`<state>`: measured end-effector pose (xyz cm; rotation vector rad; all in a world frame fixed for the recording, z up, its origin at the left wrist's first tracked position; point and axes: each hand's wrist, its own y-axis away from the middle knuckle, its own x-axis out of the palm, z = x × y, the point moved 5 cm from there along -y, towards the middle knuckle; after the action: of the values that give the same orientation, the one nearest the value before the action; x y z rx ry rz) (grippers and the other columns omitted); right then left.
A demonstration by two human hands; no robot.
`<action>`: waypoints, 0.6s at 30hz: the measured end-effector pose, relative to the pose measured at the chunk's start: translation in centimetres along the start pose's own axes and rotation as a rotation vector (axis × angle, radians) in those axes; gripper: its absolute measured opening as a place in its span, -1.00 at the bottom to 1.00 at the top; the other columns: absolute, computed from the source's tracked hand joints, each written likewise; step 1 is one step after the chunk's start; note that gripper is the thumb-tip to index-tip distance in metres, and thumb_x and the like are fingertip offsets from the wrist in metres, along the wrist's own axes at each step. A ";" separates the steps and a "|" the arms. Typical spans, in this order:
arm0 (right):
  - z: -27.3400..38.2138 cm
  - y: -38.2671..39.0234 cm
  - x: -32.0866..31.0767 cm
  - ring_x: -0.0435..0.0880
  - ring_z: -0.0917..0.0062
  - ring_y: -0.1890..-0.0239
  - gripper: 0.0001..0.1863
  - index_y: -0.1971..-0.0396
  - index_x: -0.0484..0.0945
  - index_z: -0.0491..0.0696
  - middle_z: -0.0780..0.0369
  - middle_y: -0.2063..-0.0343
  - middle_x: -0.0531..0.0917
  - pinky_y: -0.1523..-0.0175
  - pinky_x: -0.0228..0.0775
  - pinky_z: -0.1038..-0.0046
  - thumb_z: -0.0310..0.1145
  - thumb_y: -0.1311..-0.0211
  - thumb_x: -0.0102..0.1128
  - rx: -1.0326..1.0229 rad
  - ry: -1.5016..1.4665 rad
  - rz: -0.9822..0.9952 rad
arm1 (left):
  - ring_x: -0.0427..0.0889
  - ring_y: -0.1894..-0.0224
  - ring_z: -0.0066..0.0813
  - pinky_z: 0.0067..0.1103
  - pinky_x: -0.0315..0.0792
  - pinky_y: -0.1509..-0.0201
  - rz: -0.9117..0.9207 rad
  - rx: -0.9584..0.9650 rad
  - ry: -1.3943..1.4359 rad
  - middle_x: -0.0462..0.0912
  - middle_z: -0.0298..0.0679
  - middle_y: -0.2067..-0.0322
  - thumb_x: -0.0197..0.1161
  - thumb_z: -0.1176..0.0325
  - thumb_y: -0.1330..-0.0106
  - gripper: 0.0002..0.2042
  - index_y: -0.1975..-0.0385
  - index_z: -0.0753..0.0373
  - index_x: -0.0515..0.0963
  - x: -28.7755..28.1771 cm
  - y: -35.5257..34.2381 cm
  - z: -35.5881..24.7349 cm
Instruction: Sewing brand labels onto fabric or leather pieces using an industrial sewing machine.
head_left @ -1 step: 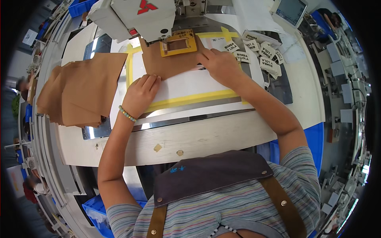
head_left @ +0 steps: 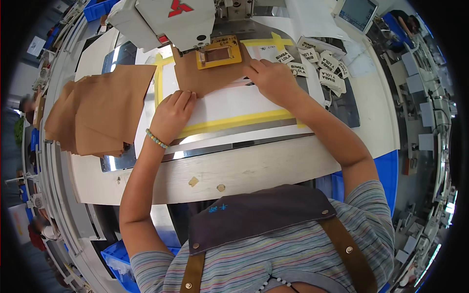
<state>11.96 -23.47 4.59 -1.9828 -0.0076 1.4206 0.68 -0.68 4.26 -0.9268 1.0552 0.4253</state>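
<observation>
Looking like a garment factory floor: industrial sewing machine [head_left: 166,19] sitting over a taped surface [head_left: 273,166], cut brown pieces [head_left: 97,112] stacking up, blue bins [head_left: 117,259] lying around.

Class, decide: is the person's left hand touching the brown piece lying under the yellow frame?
Touching. The head view shows the left hand with fingertips pressed flat on the brown piece, no gap.

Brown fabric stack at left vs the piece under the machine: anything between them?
Head view: between the brown stack and the brown piece under the yellow frame lie a vertical yellow tape strip and bare white table; both hands touch the piece.
</observation>
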 end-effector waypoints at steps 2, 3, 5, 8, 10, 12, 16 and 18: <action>-0.5 0.3 -0.4 0.68 0.49 0.34 -0.82 0.40 0.58 -0.01 0.34 0.35 0.58 0.40 0.57 0.46 -0.55 0.06 0.28 -0.057 -0.028 -0.094 | 0.71 0.10 -0.26 -0.45 0.65 0.10 0.009 -0.016 -0.039 0.69 -0.20 0.15 0.29 0.56 -0.20 -0.72 0.08 0.34 0.67 0.3 -0.3 0.4; -0.8 0.4 -0.4 0.68 0.49 0.34 -0.82 0.40 0.58 -0.01 0.34 0.35 0.58 0.40 0.57 0.46 -0.55 0.06 0.28 -0.054 -0.025 -0.089 | 0.71 0.11 -0.28 -0.45 0.65 0.10 -0.009 -0.042 -0.049 0.69 -0.21 0.17 0.29 0.55 -0.20 -0.73 0.08 0.34 0.67 0.4 -0.6 0.9; -1.1 0.4 -0.5 0.68 0.49 0.35 -0.82 0.40 0.58 -0.01 0.34 0.34 0.60 0.39 0.58 0.46 -0.55 0.07 0.29 -0.092 -0.003 -0.082 | 0.71 0.11 -0.29 -0.45 0.64 0.11 -0.028 -0.065 -0.053 0.68 -0.22 0.18 0.29 0.54 -0.20 -0.73 0.08 0.34 0.67 0.6 -1.3 1.8; -1.8 0.2 -0.5 0.67 0.49 0.34 -0.84 0.42 0.59 -0.02 0.35 0.34 0.60 0.37 0.59 0.46 -0.57 0.04 0.28 -0.066 0.037 -0.038 | 0.70 0.08 -0.31 -0.44 0.62 0.05 -0.069 -0.070 -0.138 0.71 -0.23 0.10 0.27 0.54 -0.23 -0.75 0.09 0.32 0.68 1.1 -2.7 2.8; -2.1 0.8 0.3 0.67 0.50 0.29 -0.81 0.34 0.62 -0.04 0.34 0.28 0.63 0.34 0.60 0.45 -0.57 0.01 0.28 -0.032 0.057 0.061 | 0.70 0.06 -0.31 -0.43 0.62 0.02 -0.013 -0.063 -0.143 0.71 -0.24 0.09 0.27 0.54 -0.24 -0.76 0.09 0.31 0.68 2.6 -2.6 2.7; -2.2 1.5 0.3 0.68 0.50 0.23 -0.76 0.26 0.65 -0.05 0.33 0.23 0.65 0.32 0.60 0.43 -0.57 -0.02 0.27 0.009 0.078 0.161 | 0.70 0.05 -0.31 -0.42 0.61 0.00 0.046 -0.049 -0.144 0.71 -0.25 0.08 0.27 0.53 -0.25 -0.76 0.09 0.31 0.68 3.5 -2.4 2.6; -1.6 3.9 -2.3 0.62 0.42 -0.07 -0.55 -0.08 0.63 -0.08 0.25 -0.08 0.66 0.04 0.61 0.35 -0.55 -0.13 0.26 0.124 0.006 0.230 | 0.63 -0.18 -0.15 -0.33 0.56 -0.19 0.049 -0.220 0.006 0.68 -0.19 -0.11 0.29 0.44 -0.32 -0.67 -0.09 0.28 0.64 1.0 -0.6 1.1; -1.3 4.8 -3.0 0.58 0.40 -0.18 -0.53 -0.14 0.61 -0.10 0.21 -0.10 0.65 -0.06 0.58 0.29 -0.53 -0.16 0.26 0.117 0.013 0.187 | 0.58 -0.27 -0.09 -0.29 0.52 -0.28 0.047 -0.291 0.059 0.65 -0.18 -0.20 0.29 0.40 -0.36 -0.63 -0.16 0.26 0.62 -0.1 -0.1 0.4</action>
<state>10.06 -29.00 4.78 -1.9362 0.2674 1.4897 0.98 -0.41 4.44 -1.1794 1.0877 0.6045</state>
